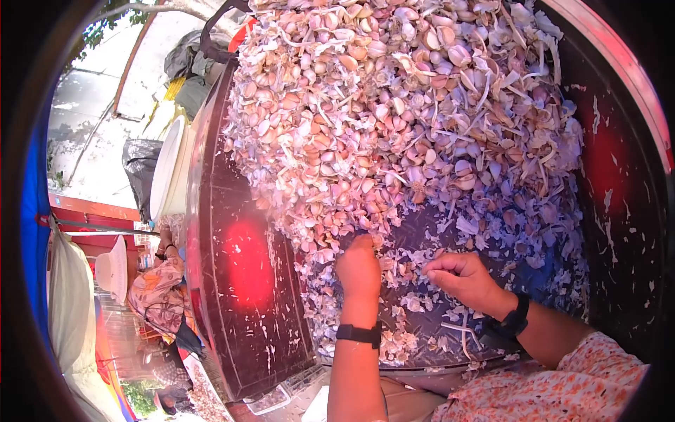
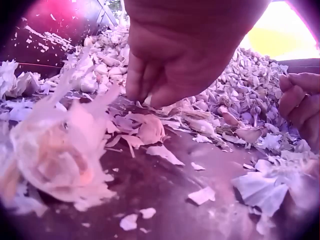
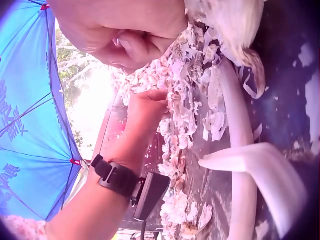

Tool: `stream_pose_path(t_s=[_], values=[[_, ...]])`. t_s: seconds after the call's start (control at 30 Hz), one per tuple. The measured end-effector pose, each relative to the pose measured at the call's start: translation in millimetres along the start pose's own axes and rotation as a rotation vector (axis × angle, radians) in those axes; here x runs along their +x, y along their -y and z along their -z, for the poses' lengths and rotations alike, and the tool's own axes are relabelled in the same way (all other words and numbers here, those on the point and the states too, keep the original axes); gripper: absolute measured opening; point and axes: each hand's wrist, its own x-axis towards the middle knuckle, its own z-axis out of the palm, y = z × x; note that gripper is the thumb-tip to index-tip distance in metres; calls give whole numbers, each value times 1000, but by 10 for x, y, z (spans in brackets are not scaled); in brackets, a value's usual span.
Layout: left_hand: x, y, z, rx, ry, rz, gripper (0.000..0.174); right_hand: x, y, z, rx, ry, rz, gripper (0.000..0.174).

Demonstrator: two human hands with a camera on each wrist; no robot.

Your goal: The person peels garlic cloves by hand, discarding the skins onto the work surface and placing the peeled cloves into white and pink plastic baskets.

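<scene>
Likely sorting step: left hand [image 1: 359,266] pinches pale scrap [image 2: 148,100] at near edge of garlic heap [image 1: 351,126], in dark tray [image 1: 246,344]; right hand [image 1: 465,278] curled, nothing seen held; next probably calls for clearing scrap aside

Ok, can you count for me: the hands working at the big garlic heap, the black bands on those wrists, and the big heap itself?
Hands: 2 (left hand, right hand)
Black bands: 2 (left wrist's band, right wrist's band)
Big garlic heap: 1
Total: 5
</scene>
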Motion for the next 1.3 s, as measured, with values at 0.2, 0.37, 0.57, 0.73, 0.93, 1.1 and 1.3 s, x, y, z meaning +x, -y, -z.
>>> stream_pose_path(t_s=[0.2, 0.37, 0.57, 0.73, 0.93, 1.1, 1.3], values=[[-411, -526, 465, -592, 81, 252, 17, -53, 38, -37, 2, 6, -89, 20], [-658, -872, 535, -898, -87, 86, 17, -72, -5, 4, 614, 230, -383, 23], [-633, -936, 620, -622, -164, -101, 14, -101, 46, 8, 816, 233, -393, 22], [-485, -793, 582, -724, -156, 56, 13, -103, 50, -7, 628, 104, -343, 22], [184, -266, 340, -124, -36, 23, 22, -73, 66, 15, 755, 117, -324, 21], [376, -50, 75, 50, 63, -131, 29, -63, 116, 48, 873, 163, -343, 25], [212, -187, 278, 255, 339, -210, 18, -167, 180, 16, 1012, 324, -383, 27]])
